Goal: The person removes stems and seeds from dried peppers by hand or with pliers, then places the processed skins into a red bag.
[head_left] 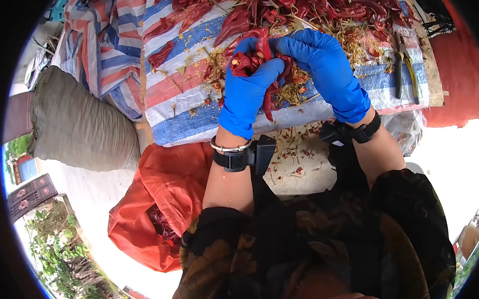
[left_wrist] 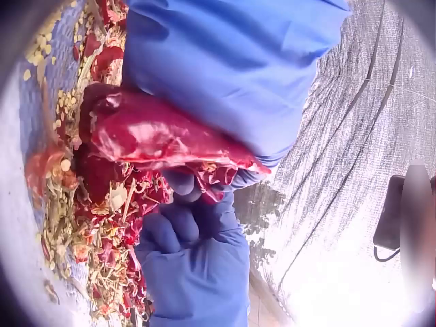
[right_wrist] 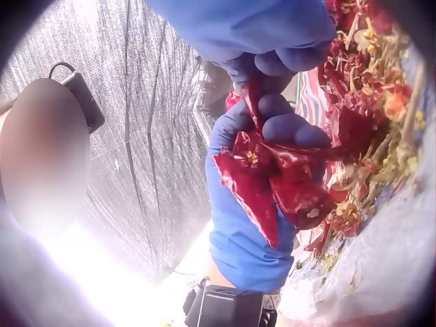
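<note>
Both hands wear blue gloves and meet over the edge of a striped plastic sheet (head_left: pixel 181 106). My left hand (head_left: pixel 248 98) grips several dried red chili peppers (head_left: pixel 241 65), some hanging below its fingers. In the right wrist view, glossy chili peppers (right_wrist: pixel 248 194) stick out from the left hand (right_wrist: pixel 235 231). My right hand (head_left: pixel 324 65) has its fingertips curled in at the same bunch, pinching a narrow chili piece (right_wrist: pixel 251 102) between the two hands. A broad, wrinkled chili (left_wrist: pixel 157 133) lies under the left glove in the left wrist view.
A heap of dried chilies (head_left: pixel 319 7) covers the back of the sheet, with seeds and stem scraps (head_left: pixel 296 91) in front. Pliers (head_left: pixel 405 70) lie at right. A red sack (head_left: pixel 163 179) stands at lower left, near a full grey-green sack (head_left: pixel 83 121).
</note>
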The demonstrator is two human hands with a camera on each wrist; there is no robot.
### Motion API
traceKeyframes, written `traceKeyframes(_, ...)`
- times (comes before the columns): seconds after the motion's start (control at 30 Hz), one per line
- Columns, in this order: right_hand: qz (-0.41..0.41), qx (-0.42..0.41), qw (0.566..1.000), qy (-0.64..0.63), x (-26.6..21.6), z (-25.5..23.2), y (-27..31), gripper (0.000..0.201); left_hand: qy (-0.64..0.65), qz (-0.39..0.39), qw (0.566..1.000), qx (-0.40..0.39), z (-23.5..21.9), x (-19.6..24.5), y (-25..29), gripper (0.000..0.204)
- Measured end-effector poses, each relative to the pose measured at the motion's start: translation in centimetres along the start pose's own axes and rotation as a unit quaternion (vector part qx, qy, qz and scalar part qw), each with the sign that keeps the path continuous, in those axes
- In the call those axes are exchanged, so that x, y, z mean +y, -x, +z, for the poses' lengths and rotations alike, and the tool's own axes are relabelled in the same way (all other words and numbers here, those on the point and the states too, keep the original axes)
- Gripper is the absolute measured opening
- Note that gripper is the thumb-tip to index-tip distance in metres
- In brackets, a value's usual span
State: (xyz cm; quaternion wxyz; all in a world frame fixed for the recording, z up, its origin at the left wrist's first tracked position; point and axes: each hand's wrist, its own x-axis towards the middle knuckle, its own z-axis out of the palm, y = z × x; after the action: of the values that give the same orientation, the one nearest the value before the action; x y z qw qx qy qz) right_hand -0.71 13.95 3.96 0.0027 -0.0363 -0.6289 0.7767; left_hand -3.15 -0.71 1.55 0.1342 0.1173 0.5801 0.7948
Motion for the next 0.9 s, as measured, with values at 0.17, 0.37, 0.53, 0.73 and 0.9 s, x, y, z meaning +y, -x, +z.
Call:
traceKeyframes(0.17, 0.079, -0.115, 0.96, -0.241, 0.6, -0.8, 0.1, 0.02, 0.217, -0.105, 0.97, -0.018, 0.0, 0.0, 0.7, 0.033)
traceKeyframes(0.37, 0.176, -0.115, 0.888, -0.408, 1.5, -0.3, 0.3, 0.022, 0.238, -0.129, 0.963, 0.001, -0.1, 0.4, 1.4, 0.03)
traceKeyframes(0.53, 0.032, -0.061, 0.946, -0.316, 1.4, 0.3, 1.0, 0.016, 0.21, -0.09, 0.973, -0.009, 0.5, 0.2, 1.1, 0.037)
traceKeyframes(0.73, -0.257, 0.082, 0.956, 0.115, 1.3, 0.1, 0.5, 0.007, -0.063, 0.027, 0.997, 0.027, 1.4, -0.3, 0.2, 0.046)
traceKeyframes(0.9, -0.077, 0.073, 0.991, -0.078, 0.4, 0.4, 1.0, 0.011, -0.086, 0.067, 0.994, 0.028, 1.7, -0.9, 0.1, 0.042)
